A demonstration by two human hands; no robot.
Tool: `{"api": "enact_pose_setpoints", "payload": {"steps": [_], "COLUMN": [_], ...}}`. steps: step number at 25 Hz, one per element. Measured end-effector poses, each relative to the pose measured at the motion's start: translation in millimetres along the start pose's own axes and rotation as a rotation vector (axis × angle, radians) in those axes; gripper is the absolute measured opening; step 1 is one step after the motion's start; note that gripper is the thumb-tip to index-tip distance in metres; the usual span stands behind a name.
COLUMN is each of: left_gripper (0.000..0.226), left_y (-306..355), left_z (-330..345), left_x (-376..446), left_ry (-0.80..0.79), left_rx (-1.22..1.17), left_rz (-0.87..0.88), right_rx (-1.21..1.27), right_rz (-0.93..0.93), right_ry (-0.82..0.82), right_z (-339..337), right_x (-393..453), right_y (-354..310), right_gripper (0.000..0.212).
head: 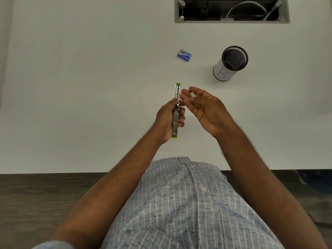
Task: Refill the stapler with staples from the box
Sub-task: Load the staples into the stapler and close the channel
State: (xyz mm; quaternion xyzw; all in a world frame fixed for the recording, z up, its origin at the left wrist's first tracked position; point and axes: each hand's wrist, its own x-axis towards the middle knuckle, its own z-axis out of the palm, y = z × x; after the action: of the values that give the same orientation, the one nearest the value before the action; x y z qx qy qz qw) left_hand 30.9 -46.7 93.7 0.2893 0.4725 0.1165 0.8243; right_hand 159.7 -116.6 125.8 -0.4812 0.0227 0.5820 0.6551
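Head view: at frame centre, the left hand (168, 119) grasps the stapler (176, 112), fingers curled round its lower half. The stapler is swung open, its lime-tipped upper end projecting above the fingers. The right hand (206, 108) sits just right of it, fingers loosely spread; whether they pinch anything cannot be told. The blue box (184, 55) lies on the white desk (89, 78) above, well apart from both hands. A mesh cup (230, 63) stands to the box's right.

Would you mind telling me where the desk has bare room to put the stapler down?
Bare desk spreads left of the stapler and between the hands and the near edge. It is tighter far right, around the staple box, mesh cup and cable recess.
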Motion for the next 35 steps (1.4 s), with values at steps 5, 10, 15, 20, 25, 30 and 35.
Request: {"api": "enact_pose_setpoints", "payload": {"steps": [5,10,15,20,25,30,35], "left_gripper": [0.036,0.035,0.037,0.033,0.030,0.032,0.033], "left_y": [0.5,1.3,3.6,4.3,7.3,9.3,9.8], "left_z": [-1.2,0.3,2.1,9.1,11.1,11.4,9.9], "left_x": [0.4,-0.9,-4.3,-8.3,-10.7,-12.6,-13.0], "left_ry": [0.008,0.027,0.001,0.001,-0.021,-0.057,-0.088], "left_rx": [0.010,0.028,0.016,-0.005,0.014,-0.008,-0.031], "left_rz": [0.001,0.006,0.005,0.010,0.035,0.046,0.034], "right_rx": [0.038,-0.197,-0.741,-0.741,-0.751,-0.774,-0.787], "right_rz": [0.044,-0.046,-0.272,-0.266,-0.267,-0.281,-0.293], "right_ry": [-0.034,-0.041,0.136,0.169,0.186,0.202,0.194], "right_z": [2.8,7.0,6.2,10.3,12.2,8.5,4.8], "right_x": [-3.0,-5.1,-2.7,-1.0,0.7,6.5,9.6], "right_y": [-2.9,-3.6,1.2,14.0,16.9,19.5,21.3], "right_gripper": [0.028,0.028,0.024,0.025,0.024,0.027,0.029]}}
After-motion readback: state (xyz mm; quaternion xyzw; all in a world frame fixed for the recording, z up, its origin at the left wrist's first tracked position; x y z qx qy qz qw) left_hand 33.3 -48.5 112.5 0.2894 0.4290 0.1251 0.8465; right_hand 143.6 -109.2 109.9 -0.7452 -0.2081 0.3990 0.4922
